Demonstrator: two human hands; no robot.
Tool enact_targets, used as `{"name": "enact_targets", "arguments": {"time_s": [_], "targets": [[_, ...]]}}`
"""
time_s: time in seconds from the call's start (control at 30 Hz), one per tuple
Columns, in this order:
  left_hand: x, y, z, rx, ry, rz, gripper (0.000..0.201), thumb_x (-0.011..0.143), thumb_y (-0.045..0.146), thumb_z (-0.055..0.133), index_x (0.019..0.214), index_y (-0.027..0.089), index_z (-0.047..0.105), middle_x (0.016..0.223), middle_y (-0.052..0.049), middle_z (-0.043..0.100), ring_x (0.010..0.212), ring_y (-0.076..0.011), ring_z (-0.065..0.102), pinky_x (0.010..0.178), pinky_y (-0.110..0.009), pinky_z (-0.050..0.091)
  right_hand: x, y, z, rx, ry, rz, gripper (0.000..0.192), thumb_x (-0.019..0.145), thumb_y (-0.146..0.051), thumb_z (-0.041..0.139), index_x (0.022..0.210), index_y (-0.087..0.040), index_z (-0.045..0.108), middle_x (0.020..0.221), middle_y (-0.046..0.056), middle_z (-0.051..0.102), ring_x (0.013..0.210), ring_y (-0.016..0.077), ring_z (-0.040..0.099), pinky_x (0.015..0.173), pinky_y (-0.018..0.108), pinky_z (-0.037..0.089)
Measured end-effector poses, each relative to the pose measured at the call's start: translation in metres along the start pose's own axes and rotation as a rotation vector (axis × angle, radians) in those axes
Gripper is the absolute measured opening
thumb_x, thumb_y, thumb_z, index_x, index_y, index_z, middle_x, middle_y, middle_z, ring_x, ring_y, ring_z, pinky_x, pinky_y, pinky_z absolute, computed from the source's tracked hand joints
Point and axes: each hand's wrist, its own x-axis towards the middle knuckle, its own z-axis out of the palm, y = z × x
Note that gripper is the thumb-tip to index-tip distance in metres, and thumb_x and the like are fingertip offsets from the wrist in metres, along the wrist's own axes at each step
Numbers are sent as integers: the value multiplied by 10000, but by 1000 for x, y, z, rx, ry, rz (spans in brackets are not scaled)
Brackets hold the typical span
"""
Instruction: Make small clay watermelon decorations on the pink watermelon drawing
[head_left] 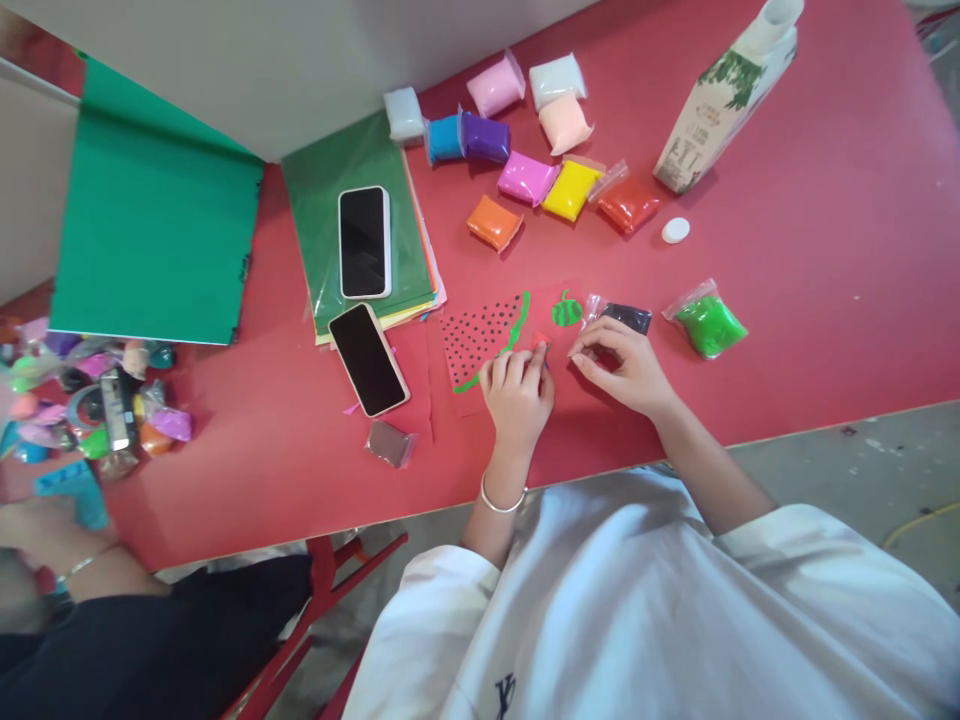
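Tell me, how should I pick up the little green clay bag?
Probably pinch the green clay bag by its clear, flat upper-left corner, coming from above. The green clay bulges in the rest of it, so that empty plastic flap looks easiest to grip, and nothing lies close beside it on the red table.

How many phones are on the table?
2. One phone lies on the green paper stack; the other phone lies just below it, overlapping the stack's edge. None seems hidden.

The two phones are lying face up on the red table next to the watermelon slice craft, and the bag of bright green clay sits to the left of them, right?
Not quite. In the head view, the bag of bright green clay lies right of the two phones, beyond the person's right hand. The watermelon slice craft and the red table are as you say.
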Motion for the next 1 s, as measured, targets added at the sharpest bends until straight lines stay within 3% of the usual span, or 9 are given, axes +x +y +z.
{"name": "enact_targets", "arguments": {"time_s": [0.13, 0.4, 0.7, 1.0], "targets": [[-1, 3, -2, 79, -43, 0, 356, 850, 205, 547, 1192, 222, 646, 932, -74, 692, 957, -232, 574, 912, -406, 348, 0, 0, 1, -25, 5, -17, 90, 854, -300, 604, 866, -220, 644, 872, 42, 600, 747, 152, 588, 689, 302, 529], [-6, 1, -5, 108, 30, -43, 288, 833, 199, 571, 1090, 246, 694, 901, -63, 687, 935, -214, 584, 894, -379, 370, 1, -1, 1, -91, 9, -47, 52, 845, -238, 595, 868, -216, 637, 868, 36, 612, 754, 151, 604, 736, 308, 528], [-3, 2, -5, 105, -48, -33, 336, 830, 197, 568, 1142, 267, 672, 956, -67, 678, 952, -224, 574, 883, -389, 358, 1, -1, 2, -108, 5, -37, 51, 845, -231, 595, 868, -214, 637, 867, 35, 609, 751, 148, 600, 737, 306, 524], [-3, 1, -2, 37, 56, -54, 272, 816, 181, 596, 1063, 230, 698, 901, -62, 679, 913, -212, 593, 866, -367, 391, 1, -1, 3, -96, 15, -31, 53, 842, -227, 604, 871, -215, 646, 874, 32, 614, 751, 142, 603, 731, 296, 522]]}}
